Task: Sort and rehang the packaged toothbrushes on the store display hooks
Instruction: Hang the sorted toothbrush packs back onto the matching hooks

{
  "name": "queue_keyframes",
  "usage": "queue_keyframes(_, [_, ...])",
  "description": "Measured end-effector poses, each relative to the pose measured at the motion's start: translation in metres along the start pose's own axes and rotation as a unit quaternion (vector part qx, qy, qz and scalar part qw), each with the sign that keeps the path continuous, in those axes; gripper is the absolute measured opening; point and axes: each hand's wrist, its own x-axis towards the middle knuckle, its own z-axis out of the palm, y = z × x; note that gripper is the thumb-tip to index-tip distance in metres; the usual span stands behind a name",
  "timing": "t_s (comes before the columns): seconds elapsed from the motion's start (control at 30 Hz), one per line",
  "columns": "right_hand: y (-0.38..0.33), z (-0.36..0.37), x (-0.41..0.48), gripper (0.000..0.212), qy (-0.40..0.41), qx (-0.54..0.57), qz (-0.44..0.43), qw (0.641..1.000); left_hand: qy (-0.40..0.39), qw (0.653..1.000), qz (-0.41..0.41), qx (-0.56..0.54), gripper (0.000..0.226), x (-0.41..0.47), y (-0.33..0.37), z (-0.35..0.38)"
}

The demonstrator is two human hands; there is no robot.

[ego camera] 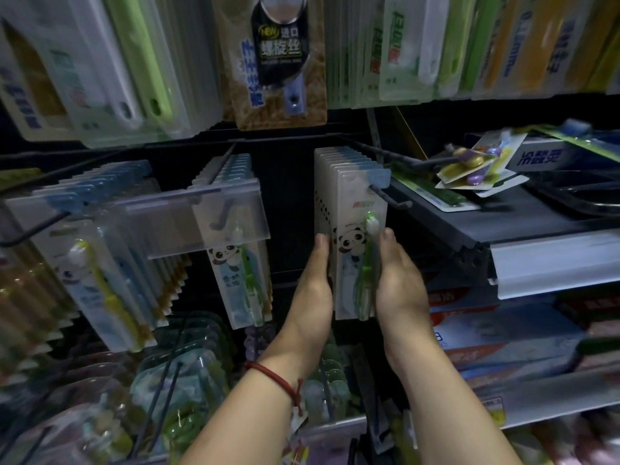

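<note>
1. A stack (345,169) of panda-printed toothbrush packs hangs on a dark hook (391,198), right of centre on the display.
2. The front pack (352,263) faces the camera and shows a green brush under its clear blister. The hook's upturned tip pokes out through the blue top tab.
3. The left hand (313,283) lies against the stack's left side. Its thumb (321,243) is straight and points up along the front edge.
4. The right hand (399,280) lies against the right side. Its thumb (387,238) is straight too and touches the blister's edge.
5. The stack sits between the two palms, which touch its lower half. The top and the hook stand above both thumbs.
6. The other fingers are hidden behind the stack, so I cannot tell whether either hand clasps the packs or only presses them flat.
7. A red bracelet (275,377) circles the left wrist.
8. To the left, a middle stack (235,276) of the same packs hangs behind a clear tag holder (188,226).
9. Farther left, a left stack (100,280) shows a yellow brush in front.
10. Loose packs (476,166) lie tilted on the shelf (523,236) to the right, well apart from both hands.
11. More packs (281,62) hang in a row above.
</note>
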Motion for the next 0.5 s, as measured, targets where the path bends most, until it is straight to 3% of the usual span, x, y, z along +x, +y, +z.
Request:
queue_keyframes(0.1, [-0.013, -0.007, -0.012, 0.044, 0.008, -0.007, -0.017, 1.000, 0.057, 0.998, 0.002, 0.039, 0.070, 0.000, -0.004, -0.006])
queue_keyframes(0.23, [-0.019, -0.008, -0.020, 0.040, 0.045, -0.049, -0.003, 0.998, 0.077, 0.988, 0.022, 0.131, 0.058, -0.009, 0.004, -0.013])
queue_keyframes(0.37, [-0.024, -0.011, -0.033, 0.041, 0.043, -0.126, -0.023, 0.991, 0.078, 0.963, 0.032, 0.255, 0.058, -0.022, 0.012, -0.019])
queue_keyframes(0.5, [-0.037, -0.014, -0.063, 0.044, 0.015, -0.262, -0.072, 0.962, 0.027, 0.928, 0.052, 0.368, 0.065, -0.050, 0.018, -0.034])
